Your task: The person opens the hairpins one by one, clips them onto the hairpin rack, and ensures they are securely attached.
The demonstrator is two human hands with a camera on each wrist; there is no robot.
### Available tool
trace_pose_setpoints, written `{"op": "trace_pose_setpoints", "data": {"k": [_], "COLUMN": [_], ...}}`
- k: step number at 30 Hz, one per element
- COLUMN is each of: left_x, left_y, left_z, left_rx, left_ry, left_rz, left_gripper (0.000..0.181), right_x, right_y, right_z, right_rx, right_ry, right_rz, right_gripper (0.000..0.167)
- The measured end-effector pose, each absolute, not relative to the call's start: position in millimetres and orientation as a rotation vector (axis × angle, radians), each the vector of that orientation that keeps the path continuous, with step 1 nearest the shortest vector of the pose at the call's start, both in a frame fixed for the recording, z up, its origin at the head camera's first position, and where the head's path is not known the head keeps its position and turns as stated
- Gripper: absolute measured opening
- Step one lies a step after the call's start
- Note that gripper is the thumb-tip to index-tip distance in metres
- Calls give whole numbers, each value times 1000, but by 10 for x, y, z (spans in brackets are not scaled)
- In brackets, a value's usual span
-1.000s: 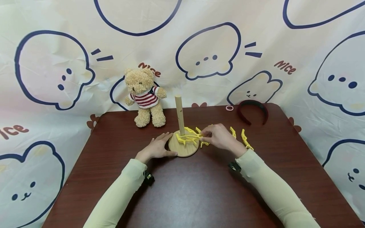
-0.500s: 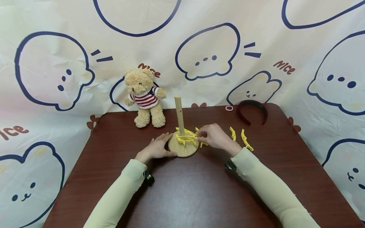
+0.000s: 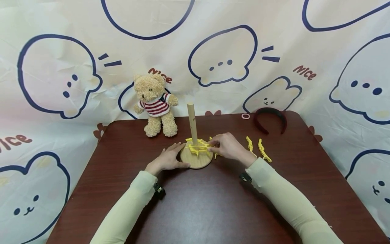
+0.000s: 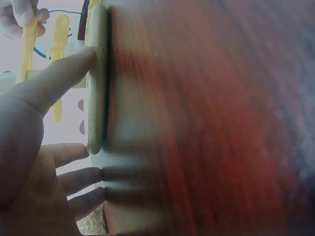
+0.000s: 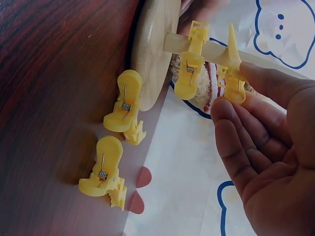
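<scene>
A wooden stand has a round base (image 3: 195, 162) and an upright post (image 3: 192, 122). My left hand (image 3: 167, 159) rests at the left of the base, thumb and fingers spread along its rim; in the left wrist view the thumb of that hand (image 4: 29, 118) touches the rim. My right hand (image 3: 230, 147) pinches a yellow hair clip (image 5: 234, 73) by its handles, beside the post. Lower on the post another yellow clip (image 5: 189, 73) is clamped. Two more yellow clips, an upper one (image 5: 125, 105) and a lower one (image 5: 103, 169), lie right of the base.
Farther right on the brown table (image 3: 195, 210) lie two yellow clips, one (image 3: 249, 144) left of the other (image 3: 263, 150). At the back are a teddy bear (image 3: 156, 106), a pink ring (image 3: 245, 116) and a dark red headband (image 3: 269, 110) before a patterned cloth.
My right hand has shifted slightly left with the pinched clip, bringing it closer around the post. My left hand has stayed at the base.
</scene>
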State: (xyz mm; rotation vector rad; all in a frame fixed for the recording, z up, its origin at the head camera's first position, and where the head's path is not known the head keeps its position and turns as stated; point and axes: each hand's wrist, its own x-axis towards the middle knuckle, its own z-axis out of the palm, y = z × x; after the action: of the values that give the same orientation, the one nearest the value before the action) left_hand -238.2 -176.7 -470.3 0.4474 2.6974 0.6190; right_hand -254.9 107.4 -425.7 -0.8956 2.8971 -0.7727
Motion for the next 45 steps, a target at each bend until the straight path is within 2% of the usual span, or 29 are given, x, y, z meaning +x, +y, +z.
{"op": "trace_pose_setpoints", "data": {"k": [16,29,45], "left_x": [-2383,-2390,-2380], "left_y": [-1766,-1759,-1740], "left_z": [-4693,-4679,-4662], "left_rx": [437,450,448], "left_ry": [2697,2695,2708], "left_rz": [622,599,566], "left_gripper": [105,106,106], "right_x": [-2558,-2549,-2533], "right_y": [1080,1091,1127], "right_z": [-4279,-4277,-4280], "right_rx": [-880,-752,-775], "right_ry": [2865,2829,2828], "right_rz": [-803,-869,-883], "right_gripper": [24,27,38]}}
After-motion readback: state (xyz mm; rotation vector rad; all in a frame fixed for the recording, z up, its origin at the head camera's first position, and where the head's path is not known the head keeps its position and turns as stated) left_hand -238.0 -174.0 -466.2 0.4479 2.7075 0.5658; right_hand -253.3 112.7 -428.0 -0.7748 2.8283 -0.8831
